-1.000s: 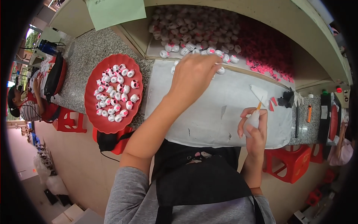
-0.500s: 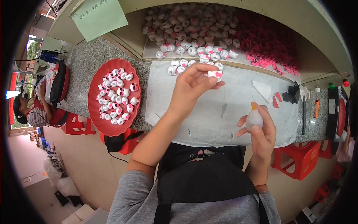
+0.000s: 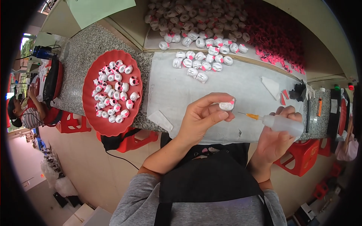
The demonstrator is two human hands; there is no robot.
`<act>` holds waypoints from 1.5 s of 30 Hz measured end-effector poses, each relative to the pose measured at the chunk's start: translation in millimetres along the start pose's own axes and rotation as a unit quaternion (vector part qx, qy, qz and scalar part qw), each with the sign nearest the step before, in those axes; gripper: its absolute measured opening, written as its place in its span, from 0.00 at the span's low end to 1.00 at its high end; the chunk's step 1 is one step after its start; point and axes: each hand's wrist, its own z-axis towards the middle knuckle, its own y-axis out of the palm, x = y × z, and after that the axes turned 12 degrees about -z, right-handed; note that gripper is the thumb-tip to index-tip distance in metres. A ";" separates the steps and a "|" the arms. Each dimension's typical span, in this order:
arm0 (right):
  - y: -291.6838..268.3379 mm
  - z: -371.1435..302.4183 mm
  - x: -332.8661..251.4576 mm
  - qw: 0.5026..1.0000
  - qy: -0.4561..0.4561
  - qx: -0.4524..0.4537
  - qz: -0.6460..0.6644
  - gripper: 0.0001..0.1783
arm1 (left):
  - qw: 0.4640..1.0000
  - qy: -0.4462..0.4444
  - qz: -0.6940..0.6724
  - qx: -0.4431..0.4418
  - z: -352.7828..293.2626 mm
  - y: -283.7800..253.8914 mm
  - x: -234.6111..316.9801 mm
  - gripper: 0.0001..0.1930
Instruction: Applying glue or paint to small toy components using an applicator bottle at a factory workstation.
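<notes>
Just right of the frame's centre, the left hand (image 3: 201, 118) pinches one small white figurine (image 3: 226, 106) between thumb and curled fingertips; a pink spot shows at its upper right edge. The grip is closed snugly around the piece, which sits above the near edge of the white sheet (image 3: 241, 81) covering the bench.

At centre right, the right hand (image 3: 277, 137) is wrapped around one small translucent squeeze bottle (image 3: 283, 124), fingers shut on its body. The bottle lies nearly level, and its thin needle tip (image 3: 247, 115) with an orange hub points left toward the figurine, the point just beside it but not clearly touching.

In the left half of the frame, one round red tray (image 3: 94, 120) rests on the speckled stone counter (image 3: 79, 56). It carries roughly thirty small white figurines with pink and dark marks, clustered toward its upper middle.

In the upper middle, a loose cluster (image 3: 201, 64) of about ten white figurines lies on the sheet, well apart from the hands. Behind it, a recessed shelf holds a large heap of white pieces (image 3: 188, 15), too many to count, and to its right a heap of pink pieces (image 3: 275, 34), likewise uncountable.

A green sheet of paper (image 3: 100, 9) sits at the upper left. At the far left edge another person (image 3: 22, 113) is seated at a bench.
</notes>
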 end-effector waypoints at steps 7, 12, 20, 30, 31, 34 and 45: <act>-1.4 -12.2 -2.7 0.967 -0.162 -0.073 -0.181 0.20 | 0.998 0.048 0.039 -0.005 -4.5 -1.7 -4.2 0.17; -2.7 -14.1 -6.0 0.966 -0.176 -0.093 -0.166 0.23 | 0.997 0.049 0.056 -0.016 -5.7 -0.3 -4.1 0.18; 0.8 -17.0 -6.0 0.950 -0.194 -0.092 -0.226 0.23 | 0.997 0.052 0.049 -0.007 -6.5 2.2 -5.0 0.18; -0.2 -16.4 -6.7 0.951 -0.193 -0.110 -0.216 0.22 | 0.997 0.056 0.055 -0.010 -6.0 1.9 -4.9 0.18; 0.2 -15.9 -6.9 0.951 -0.193 -0.110 -0.216 0.22 | 0.997 0.055 0.054 -0.011 -5.9 1.9 -5.2 0.18; 0.9 -14.6 -8.1 0.952 -0.195 -0.114 -0.209 0.21 | 0.997 0.052 0.056 -0.011 -6.0 1.5 -5.0 0.17; -6.7 -13.1 -11.3 0.960 -0.174 -0.123 -0.180 0.22 | 0.997 0.053 0.054 -0.005 -6.4 0.3 -5.3 0.18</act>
